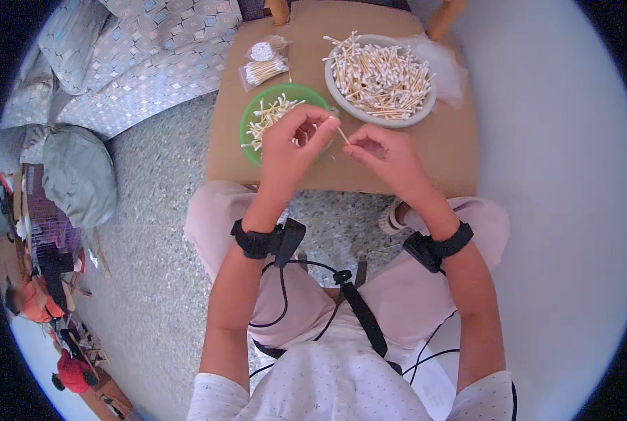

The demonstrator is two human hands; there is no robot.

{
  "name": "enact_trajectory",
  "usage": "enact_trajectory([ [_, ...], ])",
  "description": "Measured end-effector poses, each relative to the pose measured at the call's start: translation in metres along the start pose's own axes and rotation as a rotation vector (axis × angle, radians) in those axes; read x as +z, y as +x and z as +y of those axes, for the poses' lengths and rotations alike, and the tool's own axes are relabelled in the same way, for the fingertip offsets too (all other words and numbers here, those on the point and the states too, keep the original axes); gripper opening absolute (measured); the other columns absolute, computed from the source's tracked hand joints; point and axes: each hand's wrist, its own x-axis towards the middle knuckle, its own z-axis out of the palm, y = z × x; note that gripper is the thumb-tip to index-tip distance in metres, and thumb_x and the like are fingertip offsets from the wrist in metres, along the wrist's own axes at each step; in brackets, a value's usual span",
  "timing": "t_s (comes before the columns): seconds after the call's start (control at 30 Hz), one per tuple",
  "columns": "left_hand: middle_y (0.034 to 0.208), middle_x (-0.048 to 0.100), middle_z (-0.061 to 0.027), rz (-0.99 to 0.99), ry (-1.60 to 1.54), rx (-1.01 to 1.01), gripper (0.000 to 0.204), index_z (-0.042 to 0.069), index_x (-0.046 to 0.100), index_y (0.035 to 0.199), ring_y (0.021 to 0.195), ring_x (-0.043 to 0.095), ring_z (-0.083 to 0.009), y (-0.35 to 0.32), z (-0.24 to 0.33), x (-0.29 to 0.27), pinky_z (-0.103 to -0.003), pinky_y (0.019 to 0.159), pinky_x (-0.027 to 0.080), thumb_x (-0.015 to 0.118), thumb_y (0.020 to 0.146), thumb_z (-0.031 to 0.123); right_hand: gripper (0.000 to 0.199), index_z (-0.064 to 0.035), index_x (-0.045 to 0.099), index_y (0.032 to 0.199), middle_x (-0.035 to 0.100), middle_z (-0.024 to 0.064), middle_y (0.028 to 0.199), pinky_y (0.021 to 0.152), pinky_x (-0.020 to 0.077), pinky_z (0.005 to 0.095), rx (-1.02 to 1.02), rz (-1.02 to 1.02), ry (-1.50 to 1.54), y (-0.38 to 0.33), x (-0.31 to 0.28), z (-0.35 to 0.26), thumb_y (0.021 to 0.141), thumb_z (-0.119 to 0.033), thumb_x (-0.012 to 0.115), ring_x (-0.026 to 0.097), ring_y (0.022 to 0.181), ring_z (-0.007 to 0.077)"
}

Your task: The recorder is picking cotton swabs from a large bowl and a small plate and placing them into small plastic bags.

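— On the small brown table (426, 151), what sits where?

— At its far edge, a grey bowl (341, 95) heaped with cotton swabs; left of that a green plate (247, 123) with a smaller pile, probably kept apart as a sorted lot. Two small clear packets (263, 62) of swabs lie beyond the plate.

— And the hands?

— Both hover over the table's near edge. The left hand (289, 147) is curled, thumb and fingers pinched on one swab (342, 133); the right hand (387, 156) pinches its other end. It's a thin, pale wooden stick; its tips are hidden.
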Motion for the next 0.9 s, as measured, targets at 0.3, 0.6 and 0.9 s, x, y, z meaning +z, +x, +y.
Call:
enact_trajectory([
  [0.3,0.077,0.064,0.0027,0.108,-0.001,0.033,0.012,0.003,0.069,0.094,0.064,0.05,-0.0025,0.001,0.001,0.005,-0.02,0.059,0.041,0.068,0.088,0.013,0.018,0.0011,0.064,0.099,0.069,0.0073,0.087,0.062,0.0528,0.0237,0.147,0.211,0.495,0.007,-0.013,-0.008,0.092,-0.016,0.063,0.063,0.069,0.0116],
  [0.6,0.079,0.067,-0.0014,-0.035,-0.098,-0.182,0.013,0.001,0.07,0.094,0.065,0.054,-0.0046,-0.003,0.014,0.002,-0.021,0.06,0.045,0.069,0.087,0.011,0.021,0.0001,0.065,0.108,0.069,0.0094,0.104,0.069,0.0543,0.0248,0.12,0.247,0.552,0.006,-0.017,-0.006,0.091,-0.012,0.065,0.066,0.087,0.0136],
  [0.9,0.077,0.069,0.0004,-0.086,0.14,0.051,0.019,0.006,0.072,0.098,0.067,0.059,-0.0059,0.001,0.003,-0.004,-0.022,0.061,0.046,0.075,0.081,0.016,0.026,-0.0012,0.065,0.113,0.069,0.0076,0.103,0.071,0.0539,0.0247,0.056,0.316,0.369,0.006,-0.011,-0.017,0.09,-0.012,0.067,0.066,0.085,0.0121],
])
